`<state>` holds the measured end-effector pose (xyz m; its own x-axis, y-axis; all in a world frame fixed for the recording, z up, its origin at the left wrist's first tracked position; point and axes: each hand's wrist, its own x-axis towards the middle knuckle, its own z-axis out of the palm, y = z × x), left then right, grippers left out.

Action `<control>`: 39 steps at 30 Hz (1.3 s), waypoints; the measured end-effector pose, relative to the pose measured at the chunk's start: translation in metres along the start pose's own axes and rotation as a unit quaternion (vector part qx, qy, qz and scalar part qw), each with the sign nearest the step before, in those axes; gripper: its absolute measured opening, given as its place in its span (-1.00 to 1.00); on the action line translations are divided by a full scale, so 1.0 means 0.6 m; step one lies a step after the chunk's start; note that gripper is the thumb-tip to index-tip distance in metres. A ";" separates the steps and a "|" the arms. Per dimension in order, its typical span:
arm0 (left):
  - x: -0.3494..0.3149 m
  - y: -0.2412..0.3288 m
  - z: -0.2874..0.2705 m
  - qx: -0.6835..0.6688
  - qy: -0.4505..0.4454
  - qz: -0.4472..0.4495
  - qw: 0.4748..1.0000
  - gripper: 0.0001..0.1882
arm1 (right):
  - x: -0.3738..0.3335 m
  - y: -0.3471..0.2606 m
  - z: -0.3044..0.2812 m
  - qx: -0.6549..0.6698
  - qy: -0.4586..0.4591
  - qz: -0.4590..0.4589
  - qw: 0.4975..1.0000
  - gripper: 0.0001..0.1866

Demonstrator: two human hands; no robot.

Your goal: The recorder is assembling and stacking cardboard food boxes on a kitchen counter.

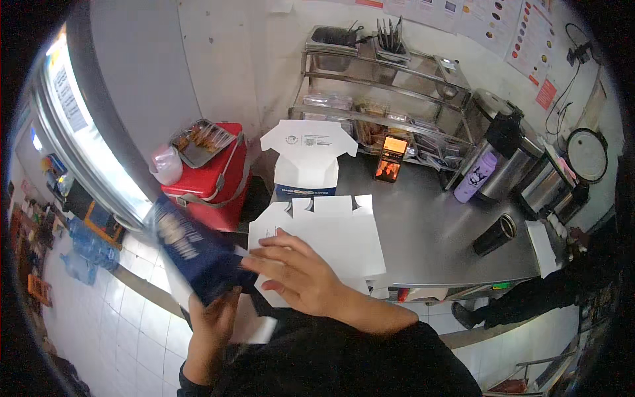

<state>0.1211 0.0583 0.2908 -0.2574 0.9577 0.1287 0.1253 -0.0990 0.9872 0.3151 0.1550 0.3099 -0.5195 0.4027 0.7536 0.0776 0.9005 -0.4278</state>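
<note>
A dark blue cardboard box [198, 250] with white inner flaps is tilted up at the left, blurred by motion. My left hand [215, 316] grips its lower edge, the fingers partly hidden by the board. With fingers stretched out, my right hand [301, 272] reaches to the box's right side, its fingertips at a small white flap. Under that hand, flat unfolded white box blanks [337, 238] lie on the steel table. Just behind them stands a folded white box [306, 171], its lid raised and its front band blue.
Left of the table, a red cooler [210, 173] carries a metal tray [202, 144] of food and a plastic cup [165, 165]. A lit phone [390, 159] leans before a steel rack [390, 83]. A purple bottle [475, 177] and black tumbler [495, 235] stand right; a person's leg [529, 298] is beyond.
</note>
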 end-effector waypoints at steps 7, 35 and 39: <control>0.031 -0.006 0.007 0.360 -0.117 0.149 0.914 -0.68 | -0.011 0.047 -0.001 -0.035 -0.088 0.066 0.993 -0.82; 0.153 0.037 -0.047 0.404 0.126 0.539 0.728 -0.69 | -0.080 0.113 -0.186 -0.044 -0.155 0.161 0.974 -0.79; 0.296 -0.042 -0.003 0.296 0.033 0.371 0.880 -0.54 | -0.055 0.167 -0.185 -0.160 0.008 0.068 0.985 -0.88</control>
<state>0.0707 0.2307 0.2892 0.0534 0.6690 0.7413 0.7539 -0.5138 0.4093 0.4341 0.2501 0.2976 -0.4718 0.5235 0.7095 0.4106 0.8425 -0.3486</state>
